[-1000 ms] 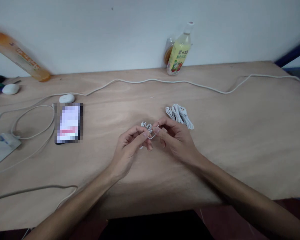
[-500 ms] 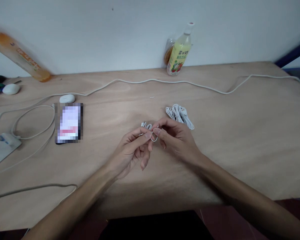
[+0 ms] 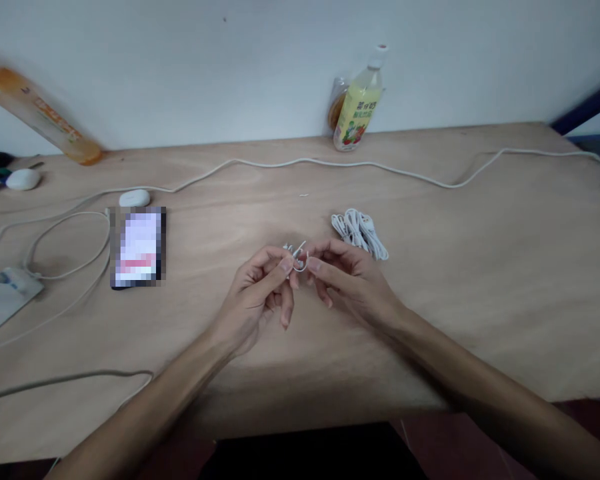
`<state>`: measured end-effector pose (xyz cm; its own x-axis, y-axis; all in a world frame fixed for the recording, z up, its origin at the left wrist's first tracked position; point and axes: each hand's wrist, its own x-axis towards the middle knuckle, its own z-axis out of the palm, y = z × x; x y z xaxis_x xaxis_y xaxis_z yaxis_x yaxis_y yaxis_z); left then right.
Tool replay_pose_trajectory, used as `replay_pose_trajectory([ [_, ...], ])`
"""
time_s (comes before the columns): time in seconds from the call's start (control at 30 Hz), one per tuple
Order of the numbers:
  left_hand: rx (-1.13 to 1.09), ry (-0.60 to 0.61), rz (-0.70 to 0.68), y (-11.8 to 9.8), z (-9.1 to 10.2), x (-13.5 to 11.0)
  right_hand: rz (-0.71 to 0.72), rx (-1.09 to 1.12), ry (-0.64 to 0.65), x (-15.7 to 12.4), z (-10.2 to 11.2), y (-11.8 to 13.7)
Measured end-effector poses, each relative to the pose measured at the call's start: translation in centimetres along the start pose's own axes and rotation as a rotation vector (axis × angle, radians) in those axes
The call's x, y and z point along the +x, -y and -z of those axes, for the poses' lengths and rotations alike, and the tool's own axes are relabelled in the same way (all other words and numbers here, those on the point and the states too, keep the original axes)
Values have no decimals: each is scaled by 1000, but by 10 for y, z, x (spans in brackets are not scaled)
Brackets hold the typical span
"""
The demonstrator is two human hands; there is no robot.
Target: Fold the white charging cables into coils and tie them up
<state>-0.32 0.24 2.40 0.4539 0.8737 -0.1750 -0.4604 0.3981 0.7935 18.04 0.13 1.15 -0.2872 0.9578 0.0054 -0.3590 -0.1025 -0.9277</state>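
Note:
Close together above the middle of the table are my left hand and my right hand. My left thumb and forefinger pinch a small coiled white cable, partly covered by the fingers. A thin white strand curves from there to my right thumb and forefinger, which are closed on its end. Whether this strand is part of the cable or a separate tie I cannot tell. Just beyond my right hand, bundled white cables lie on the table.
A phone and a white case lie to the left, near loose cables. One long white cable runs across the wooden table. At the wall stand a yellow drink bottle and a leaning orange bottle.
The strand's small closed loop has opened into a curve between my hands. A straight white piece now sticks up from my left fingertips. My fingertips have drawn slightly apart.

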Motion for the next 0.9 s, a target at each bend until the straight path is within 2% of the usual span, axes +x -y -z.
replay_pose_trajectory([
  [0.17, 22, -30, -17, 0, 0, 1, -42, -7, 14, -2, -2, 0],
  [0.57, 74, -72, -32, 3, -2, 1, -41, 75, -81, -1, -2, -2],
  [0.9, 277, -165, -116, 4, 0, 1, 27, -32, -134, 0, 0, -4],
])
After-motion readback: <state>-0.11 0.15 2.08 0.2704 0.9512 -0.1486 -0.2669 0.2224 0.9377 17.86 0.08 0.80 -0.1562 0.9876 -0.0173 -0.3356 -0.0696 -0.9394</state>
